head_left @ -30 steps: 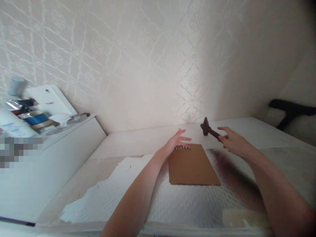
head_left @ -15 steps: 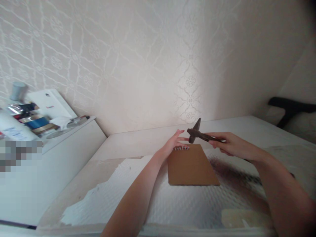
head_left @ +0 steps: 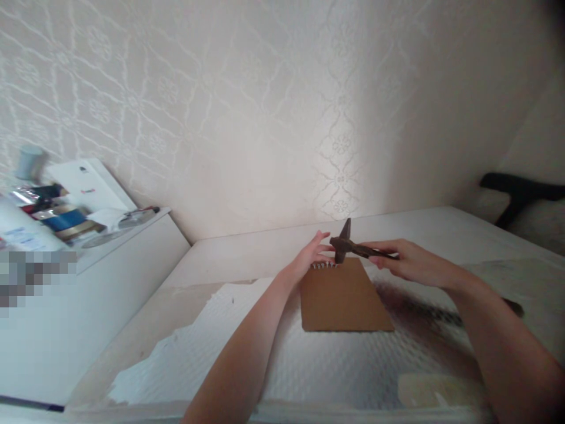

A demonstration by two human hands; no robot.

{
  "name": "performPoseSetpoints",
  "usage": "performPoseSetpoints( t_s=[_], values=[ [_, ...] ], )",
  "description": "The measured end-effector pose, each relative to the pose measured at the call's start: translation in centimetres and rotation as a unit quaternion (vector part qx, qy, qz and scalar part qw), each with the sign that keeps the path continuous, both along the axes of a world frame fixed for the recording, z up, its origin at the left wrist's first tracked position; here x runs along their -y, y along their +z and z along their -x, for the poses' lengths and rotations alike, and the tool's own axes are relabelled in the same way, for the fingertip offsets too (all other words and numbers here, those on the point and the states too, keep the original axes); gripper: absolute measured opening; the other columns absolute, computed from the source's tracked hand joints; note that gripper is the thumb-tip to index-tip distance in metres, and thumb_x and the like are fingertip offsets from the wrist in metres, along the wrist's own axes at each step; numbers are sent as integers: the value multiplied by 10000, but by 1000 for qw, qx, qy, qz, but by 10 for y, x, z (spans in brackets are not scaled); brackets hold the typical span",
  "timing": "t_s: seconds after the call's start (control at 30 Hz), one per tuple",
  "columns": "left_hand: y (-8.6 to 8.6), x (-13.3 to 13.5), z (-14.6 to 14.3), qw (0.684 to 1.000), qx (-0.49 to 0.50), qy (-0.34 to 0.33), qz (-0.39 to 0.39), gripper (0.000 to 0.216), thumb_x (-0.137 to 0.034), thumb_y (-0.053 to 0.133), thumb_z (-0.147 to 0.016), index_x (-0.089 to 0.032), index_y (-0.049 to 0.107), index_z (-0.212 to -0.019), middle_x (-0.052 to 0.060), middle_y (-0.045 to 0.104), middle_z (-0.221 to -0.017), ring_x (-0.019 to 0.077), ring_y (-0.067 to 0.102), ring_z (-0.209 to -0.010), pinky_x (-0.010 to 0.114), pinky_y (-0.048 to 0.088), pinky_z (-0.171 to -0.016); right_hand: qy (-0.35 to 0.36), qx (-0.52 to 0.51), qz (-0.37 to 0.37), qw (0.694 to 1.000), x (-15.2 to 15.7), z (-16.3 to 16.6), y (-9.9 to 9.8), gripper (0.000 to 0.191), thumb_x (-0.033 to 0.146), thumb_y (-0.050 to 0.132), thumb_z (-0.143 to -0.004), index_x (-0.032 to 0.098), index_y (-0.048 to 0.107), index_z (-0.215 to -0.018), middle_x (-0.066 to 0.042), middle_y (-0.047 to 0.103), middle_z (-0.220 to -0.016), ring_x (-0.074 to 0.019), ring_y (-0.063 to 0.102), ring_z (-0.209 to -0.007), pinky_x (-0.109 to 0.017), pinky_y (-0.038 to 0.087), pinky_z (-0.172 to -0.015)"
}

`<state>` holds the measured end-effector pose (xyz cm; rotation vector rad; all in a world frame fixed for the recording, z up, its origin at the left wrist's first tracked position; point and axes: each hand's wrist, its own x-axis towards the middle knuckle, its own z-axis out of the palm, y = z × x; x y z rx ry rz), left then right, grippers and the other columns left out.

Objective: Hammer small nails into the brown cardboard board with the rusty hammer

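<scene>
The right hand (head_left: 412,262) is closed around the thin handle of a small dark-brown metal hammer (head_left: 348,247), held low and almost level. Its head hangs just above the far edge of a flat brown rectangular cardboard sheet (head_left: 342,297). Along that edge stands a short row of small pale nails (head_left: 324,266). The left hand (head_left: 315,254) lies at the same edge with its fingers stretched out and slightly apart, gripping nothing that shows. The cardboard rests on a white quilted padding sheet (head_left: 220,347) spread over the pale table (head_left: 247,250).

The step in hand looks like tapping the nails in, with the hammer head poised over the right end of the row. A blow from here would call for a short, straight drop onto a single nail head, and the left fingertips (very near the striking face) are what it must miss.

The hammer head covers the end of the row and the left fingertips, so whether they touch a nail cannot be told. The nails are too small to count or to judge how deep they sit. At the left, clutter on a white cabinet (head_left: 110,277) is blurred, and part of it is pixelated
</scene>
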<state>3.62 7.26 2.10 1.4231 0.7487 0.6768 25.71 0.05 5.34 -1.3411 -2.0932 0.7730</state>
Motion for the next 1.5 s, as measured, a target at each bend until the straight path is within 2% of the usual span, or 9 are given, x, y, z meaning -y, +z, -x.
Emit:
performPoseSetpoints(
  t_s=[0.17,0.37,0.5,0.63,0.77,0.97,1.07,1.23,1.5],
  values=[
    [0,-1,0,1000,0,0,-4,693,-618,227,-863,-163,304,-1379,147,584,-1172,203,645,-825,396,356,-959,-10,12,10,1000,0,0,0,428,458,454,-812,173,650,-1065,-16,541,-695,-144,453,-620,-254,384,-565],
    [-2,-3,1,1000,-4,-4,-1,701,-638,233,-850,-179,332,-1370,137,586,-1167,203,648,-815,386,342,-969,-25,-1,12,1000,0,1,-2,469,478,457,-808,182,628,-1128,-24,563,-729,-146,461,-616,-252,381,-544],
    [-3,-3,1,1000,-3,6,-2,692,-634,249,-851,-187,327,-1373,125,589,-1167,191,634,-827,380,351,-958,11,-15,1,1000,0,2,-1,457,454,481,-804,192,626,-1149,-32,596,-798,-157,487,-676,-270,403,-613],
    [-1,-2,0,1000,-6,4,3,679,-627,241,-855,-189,345,-1364,125,592,-1157,192,636,-822,377,359,-950,-12,-19,27,999,1,4,1,491,465,469,-802,185,605,-1182,-18,545,-706,-141,456,-609,-258,384,-548],
    [2,1,0,1000,-8,8,0,684,-618,240,-860,-175,318,-1376,131,586,-1167,195,634,-833,383,348,-960,4,-23,18,1000,0,4,0,474,453,485,-794,174,622,-1152,-14,526,-708,-129,435,-603,-241,366,-521],
    [0,0,-1,1000,-10,-4,0,678,-631,237,-852,-190,359,-1352,117,592,-1150,186,638,-793,381,350,-958,-30,-51,74,995,1,5,-1,535,470,472,-793,169,559,-1226,5,477,-671,-85,365,-482,-209,316,-410],
    [0,-1,0,1000,-10,6,2,685,-630,238,-854,-188,330,-1369,119,590,-1155,200,630,-845,388,350,-956,-20,-46,82,995,1,5,-2,503,465,494,-776,166,605,-1165,9,481,-650,-76,364,-465,-203,317,-403],
    [1,0,0,1000,-9,4,9,679,-639,243,-846,-201,361,-1352,115,591,-1136,188,638,-793,375,362,-945,-40,-72,115,990,-1,3,-6,525,446,478,-800,179,529,-1249,18,467,-654,-66,369,-446,-192,316,-387],
    [0,-1,0,1000,-2,-2,5,686,-642,247,-843,-194,367,-1348,117,591,-1129,179,637,-760,367,363,-943,-48,-85,124,987,-1,4,-7,492,429,482,-800,162,556,-1206,26,445,-651,-58,357,-444,-190,300,-380]
  ],
)
